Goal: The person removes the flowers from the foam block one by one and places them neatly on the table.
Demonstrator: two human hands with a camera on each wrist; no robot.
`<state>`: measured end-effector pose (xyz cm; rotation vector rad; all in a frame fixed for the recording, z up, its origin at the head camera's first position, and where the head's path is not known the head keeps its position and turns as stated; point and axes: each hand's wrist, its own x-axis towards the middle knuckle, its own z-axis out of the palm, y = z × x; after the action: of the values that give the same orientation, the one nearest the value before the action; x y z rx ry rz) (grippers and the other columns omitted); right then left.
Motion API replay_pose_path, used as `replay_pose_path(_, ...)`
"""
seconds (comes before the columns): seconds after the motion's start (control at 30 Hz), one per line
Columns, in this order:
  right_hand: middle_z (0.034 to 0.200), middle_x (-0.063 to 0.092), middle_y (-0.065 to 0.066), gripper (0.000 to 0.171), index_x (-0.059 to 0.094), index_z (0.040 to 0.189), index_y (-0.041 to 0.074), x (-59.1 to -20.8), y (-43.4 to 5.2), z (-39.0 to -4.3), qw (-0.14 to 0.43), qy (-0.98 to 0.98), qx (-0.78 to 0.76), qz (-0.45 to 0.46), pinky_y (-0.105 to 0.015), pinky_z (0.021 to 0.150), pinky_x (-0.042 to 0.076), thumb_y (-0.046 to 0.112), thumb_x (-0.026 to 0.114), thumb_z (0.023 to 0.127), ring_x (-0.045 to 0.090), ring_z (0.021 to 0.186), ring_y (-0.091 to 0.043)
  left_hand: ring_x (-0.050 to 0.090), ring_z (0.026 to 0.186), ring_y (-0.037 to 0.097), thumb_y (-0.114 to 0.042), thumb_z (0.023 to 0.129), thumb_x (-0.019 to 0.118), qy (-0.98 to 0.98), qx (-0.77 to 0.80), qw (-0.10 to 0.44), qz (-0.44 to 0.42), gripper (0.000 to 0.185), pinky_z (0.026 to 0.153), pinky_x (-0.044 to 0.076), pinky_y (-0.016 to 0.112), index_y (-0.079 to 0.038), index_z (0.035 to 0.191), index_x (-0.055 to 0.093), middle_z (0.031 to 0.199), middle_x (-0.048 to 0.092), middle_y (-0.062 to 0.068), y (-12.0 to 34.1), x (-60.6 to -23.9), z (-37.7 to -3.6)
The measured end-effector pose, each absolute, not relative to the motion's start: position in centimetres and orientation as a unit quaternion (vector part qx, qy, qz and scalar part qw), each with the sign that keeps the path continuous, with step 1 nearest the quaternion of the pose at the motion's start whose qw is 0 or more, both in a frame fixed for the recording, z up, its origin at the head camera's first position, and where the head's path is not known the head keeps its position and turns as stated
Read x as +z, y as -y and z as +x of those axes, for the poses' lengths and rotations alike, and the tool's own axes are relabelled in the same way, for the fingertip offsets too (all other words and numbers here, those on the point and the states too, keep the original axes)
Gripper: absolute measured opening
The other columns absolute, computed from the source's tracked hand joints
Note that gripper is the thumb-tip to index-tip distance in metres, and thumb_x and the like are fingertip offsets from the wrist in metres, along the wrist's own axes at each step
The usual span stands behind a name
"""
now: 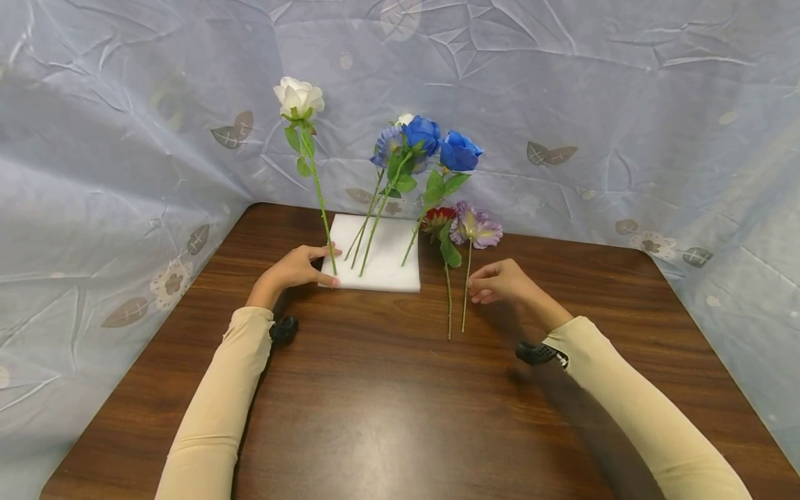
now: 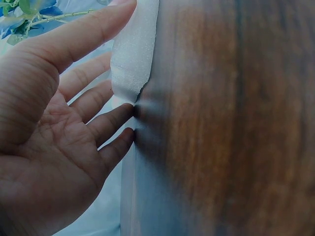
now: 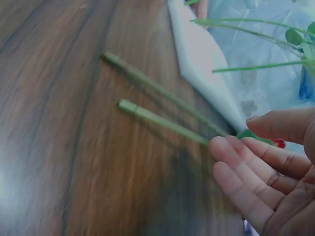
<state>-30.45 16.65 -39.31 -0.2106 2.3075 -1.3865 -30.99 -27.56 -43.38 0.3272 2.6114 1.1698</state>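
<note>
A white foam block [image 1: 390, 279] lies at the back of the table. Standing in it are a white rose [image 1: 298, 96] at the left, two blue roses [image 1: 460, 151] and a pale blue flower [image 1: 385, 144]. My left hand [image 1: 295, 268] rests against the block's left end, thumb and fingers extended, also seen in the left wrist view. To the right of the block, a red flower [image 1: 437, 218] and a purple flower [image 1: 478, 226] lie on the table. Beside the purple flower's stem [image 3: 162, 120], my right hand [image 1: 507, 279] has loosely bent fingers and its thumb apart from them.
A brown wooden table [image 1: 375, 389] spreads in front, with its back edge close to a pale blue patterned cloth [image 1: 594, 90]. Another white bloom [image 1: 405, 119] shows partly behind the blue roses. Dark wrist devices [image 1: 536, 353] sit under both sleeves.
</note>
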Motion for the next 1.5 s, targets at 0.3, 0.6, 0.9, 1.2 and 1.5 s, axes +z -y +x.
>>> replay_pose_path(0.3, 0.102, 0.076, -0.025, 0.033, 0.070, 0.118, -0.011, -38.1, -12.2, -31.4, 0.169, -0.830, -0.505, -0.166, -0.056, 0.088, 0.060, 0.015, 0.070, 0.098, 0.078, 0.084, -0.026, 0.042, 0.144, 0.036, -0.029, 0.083, 0.087, -0.896, 0.408, 0.125, 0.119, 0.075, 0.118, 0.037, 0.054, -0.016, 0.150, 0.054, 0.166, 0.031, 0.009, 27.5, -43.3, -31.0)
replay_pose_path(0.6, 0.103, 0.077, -0.021, 0.029, 0.070, 0.118, -0.009, -36.8, -6.2, -32.1, 0.157, -0.792, -0.539, -0.238, -0.063, 0.093, 0.055, 0.011, 0.069, 0.097, 0.078, 0.087, -0.025, 0.034, 0.150, 0.041, -0.031, 0.082, 0.087, -0.898, 0.405, 0.127, 0.117, 0.075, 0.121, 0.033, 0.056, -0.018, 0.149, 0.055, 0.166, 0.032, 0.008, 27.5, -43.8, -31.3)
replay_pose_path(0.9, 0.109, 0.076, -0.021, 0.027, 0.072, 0.117, -0.004, -35.3, -1.0, -33.1, 0.145, -0.779, -0.552, -0.259, -0.040, 0.087, 0.063, 0.014, 0.070, 0.097, 0.076, 0.097, -0.029, 0.031, 0.152, 0.039, -0.030, 0.081, 0.088, -0.901, 0.401, 0.120, 0.116, 0.074, 0.122, 0.033, 0.055, -0.016, 0.147, 0.057, 0.164, 0.036, 0.011, 27.3, -43.7, -31.4)
replay_pose_path(1.2, 0.117, 0.074, -0.020, 0.026, 0.072, 0.121, -0.001, -34.2, 2.9, -33.8, 0.136, -0.777, -0.556, -0.263, -0.039, 0.092, 0.061, 0.013, 0.068, 0.099, 0.074, 0.105, -0.028, 0.031, 0.152, 0.038, -0.032, 0.082, 0.087, -0.902, 0.398, 0.120, 0.115, 0.075, 0.123, 0.030, 0.054, -0.014, 0.148, 0.056, 0.163, 0.035, 0.012, 27.5, -43.6, -31.4)
replay_pose_path(1.5, 0.125, 0.072, -0.019, 0.031, 0.070, 0.127, 0.000, -33.5, 5.9, -34.6, 0.147, -0.772, -0.567, -0.249, -0.037, 0.095, 0.060, 0.012, 0.068, 0.099, 0.072, 0.112, -0.027, 0.028, 0.153, 0.039, -0.034, 0.082, 0.087, -0.901, 0.398, 0.125, 0.117, 0.076, 0.124, 0.029, 0.055, -0.014, 0.149, 0.055, 0.165, 0.033, 0.011, 27.7, -43.7, -31.5)
